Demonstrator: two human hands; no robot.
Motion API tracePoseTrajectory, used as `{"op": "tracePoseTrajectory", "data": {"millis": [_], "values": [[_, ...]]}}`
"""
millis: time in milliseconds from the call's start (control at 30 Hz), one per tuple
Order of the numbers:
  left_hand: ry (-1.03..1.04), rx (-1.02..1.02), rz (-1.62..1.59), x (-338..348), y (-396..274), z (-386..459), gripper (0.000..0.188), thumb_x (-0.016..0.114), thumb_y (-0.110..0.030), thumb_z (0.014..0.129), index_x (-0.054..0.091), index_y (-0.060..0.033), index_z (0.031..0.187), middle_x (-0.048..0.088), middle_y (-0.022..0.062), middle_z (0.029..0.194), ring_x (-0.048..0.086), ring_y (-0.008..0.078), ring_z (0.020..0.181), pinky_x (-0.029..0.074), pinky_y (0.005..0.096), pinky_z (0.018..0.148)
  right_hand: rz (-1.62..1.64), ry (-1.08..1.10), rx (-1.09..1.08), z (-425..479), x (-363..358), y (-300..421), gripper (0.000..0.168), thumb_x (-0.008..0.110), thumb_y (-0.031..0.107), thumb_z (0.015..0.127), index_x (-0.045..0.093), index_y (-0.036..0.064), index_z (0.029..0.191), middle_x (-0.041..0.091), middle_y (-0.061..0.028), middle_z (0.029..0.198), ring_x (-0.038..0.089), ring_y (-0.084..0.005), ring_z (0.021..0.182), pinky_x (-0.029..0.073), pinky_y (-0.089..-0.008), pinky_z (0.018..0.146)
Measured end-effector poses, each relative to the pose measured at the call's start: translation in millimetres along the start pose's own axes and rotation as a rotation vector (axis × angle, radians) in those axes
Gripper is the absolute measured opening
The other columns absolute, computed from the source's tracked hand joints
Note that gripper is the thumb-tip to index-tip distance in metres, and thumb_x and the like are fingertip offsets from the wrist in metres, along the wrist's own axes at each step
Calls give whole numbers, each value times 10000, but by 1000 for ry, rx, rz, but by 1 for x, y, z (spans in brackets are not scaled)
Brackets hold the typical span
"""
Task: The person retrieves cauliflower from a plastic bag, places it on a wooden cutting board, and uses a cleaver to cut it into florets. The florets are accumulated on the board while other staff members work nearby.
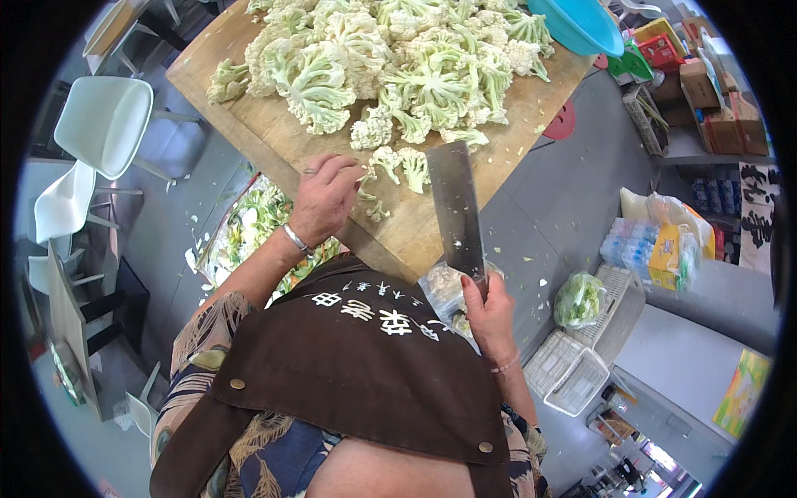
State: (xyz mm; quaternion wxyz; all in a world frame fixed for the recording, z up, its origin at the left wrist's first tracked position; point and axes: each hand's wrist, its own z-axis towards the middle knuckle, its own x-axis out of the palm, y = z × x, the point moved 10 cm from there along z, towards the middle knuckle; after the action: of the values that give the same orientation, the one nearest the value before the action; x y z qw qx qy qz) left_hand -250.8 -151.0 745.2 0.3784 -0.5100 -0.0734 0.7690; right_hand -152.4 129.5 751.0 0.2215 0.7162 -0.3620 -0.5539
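My right hand (490, 309) grips the handle of a wide-bladed cleaver (457, 205), whose blade lies over the right part of a wooden cutting board (411, 230). My left hand (328, 196) is at the board's near left edge, fingers curled, close to small cauliflower florets (386, 163); whether its fingertips hold a piece is hidden. Another cut floret (414, 169) lies just left of the blade. A large heap of cauliflower pieces (429, 81) covers the far half of the board.
A turquoise basin (582, 25) rests at the board's far right corner. Below left lies a pile of leafy trimmings (249, 224). Plastic crates (576, 373) and a bagged green vegetable (579, 299) are at right; white chairs (106, 124) stand at left. A bag (443, 289) is below the near corner.
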Motion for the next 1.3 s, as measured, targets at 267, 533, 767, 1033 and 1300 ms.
{"op": "tracePoseTrajectory", "data": {"millis": [267,533,767,1033,1300], "values": [[241,53,14,77,-17,48,421,695,-94,767,617,-116,1181,618,76,1158,518,289,1146,398,438,957,-28,-8,73,-10,-11,-14,304,656,286,943,574,-7,965,617,-131,694,607,-254,602,479,-370,572],[153,74,-3,69,-13,43,289,711,-65,740,628,-96,1014,605,84,961,540,308,973,424,434,862,-81,-29,-32,-17,-12,-13,324,662,315,933,569,7,974,620,-133,702,615,-298,613,481,-399,580],[186,204,47,76,-26,38,251,657,-42,729,616,-98,970,597,64,962,550,284,950,435,409,849,-89,-40,19,-13,-22,-20,327,670,306,930,570,-3,963,616,-125,691,612,-269,597,478,-382,572],[224,305,-89,76,-35,34,257,651,-82,750,598,-66,1000,594,84,1002,555,295,949,448,403,857,-27,-6,91,-18,-21,-27,328,674,301,927,588,-13,967,619,-120,686,610,-236,585,481,-359,570],[228,226,-90,79,-31,48,300,680,-54,804,614,-62,1096,619,107,1080,563,318,1037,469,404,890,-131,-72,-88,-19,-25,-15,307,676,300,916,576,11,953,639,-167,763,626,-350,652,489,-417,591]]}}
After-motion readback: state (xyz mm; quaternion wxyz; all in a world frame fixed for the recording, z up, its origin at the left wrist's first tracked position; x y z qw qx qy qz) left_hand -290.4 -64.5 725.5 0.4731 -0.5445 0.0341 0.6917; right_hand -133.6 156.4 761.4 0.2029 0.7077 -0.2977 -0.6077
